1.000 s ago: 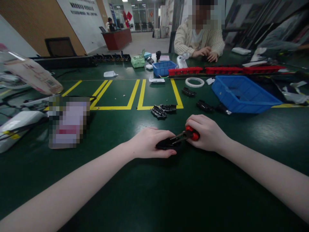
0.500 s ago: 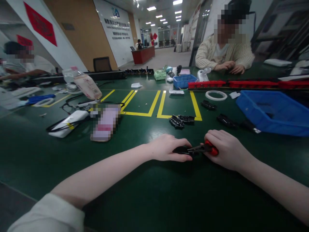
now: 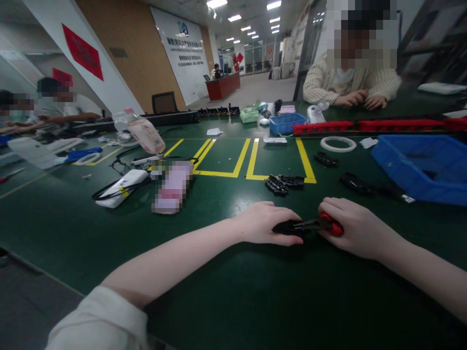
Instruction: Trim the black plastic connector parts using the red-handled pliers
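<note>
My left hand (image 3: 268,222) rests on the green table (image 3: 226,291), its fingers closed over a small black plastic part (image 3: 286,227) and pinning it down. Just to its right, my right hand (image 3: 352,226) grips red-handled pliers (image 3: 321,224) whose dark jaws point left and meet the black part. Two more black parts (image 3: 284,183) lie a little beyond my hands, on the yellow floor-tape line. Further black parts (image 3: 355,183) sit to the right, by the blue bin.
A large blue bin (image 3: 423,167) stands at the right, with a small blue bin (image 3: 284,122), a white tape ring (image 3: 338,144) and red rails (image 3: 365,125) behind. A person in a striped top (image 3: 350,82) works opposite. A bottle (image 3: 142,131), cables and a white device (image 3: 122,187) lie left.
My head has turned left and lifted, so the left end of the table and people there now show. Both hands stay together on the black part and pliers.
</note>
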`<action>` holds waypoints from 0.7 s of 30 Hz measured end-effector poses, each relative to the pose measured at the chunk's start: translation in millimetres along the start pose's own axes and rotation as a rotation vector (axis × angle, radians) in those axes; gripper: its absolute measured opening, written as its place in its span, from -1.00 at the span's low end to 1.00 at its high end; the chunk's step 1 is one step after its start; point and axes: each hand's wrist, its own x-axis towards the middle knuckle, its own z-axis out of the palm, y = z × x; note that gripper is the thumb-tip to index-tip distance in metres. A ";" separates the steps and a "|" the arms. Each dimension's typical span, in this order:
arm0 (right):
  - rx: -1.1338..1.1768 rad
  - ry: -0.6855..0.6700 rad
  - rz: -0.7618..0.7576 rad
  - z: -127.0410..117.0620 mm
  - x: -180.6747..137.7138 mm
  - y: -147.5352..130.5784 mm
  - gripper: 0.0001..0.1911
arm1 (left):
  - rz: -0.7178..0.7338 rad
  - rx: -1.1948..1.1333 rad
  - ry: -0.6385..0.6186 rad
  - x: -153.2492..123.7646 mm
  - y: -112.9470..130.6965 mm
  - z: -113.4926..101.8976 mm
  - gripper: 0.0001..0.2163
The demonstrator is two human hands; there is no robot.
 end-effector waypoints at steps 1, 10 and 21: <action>0.003 -0.001 0.004 -0.3 -0.2 -0.2 -0.93 | 0.010 0.003 -0.001 -0.1 -0.8 0.1 -0.66; -0.010 0.021 -0.022 -0.4 0.8 -1.1 -0.92 | 0.010 -0.039 -0.039 1.2 -1.7 -0.9 -0.70; -0.053 0.035 -0.052 -4.9 3.2 -6.2 -0.92 | 0.046 0.085 0.020 -3.0 0.1 2.4 -0.50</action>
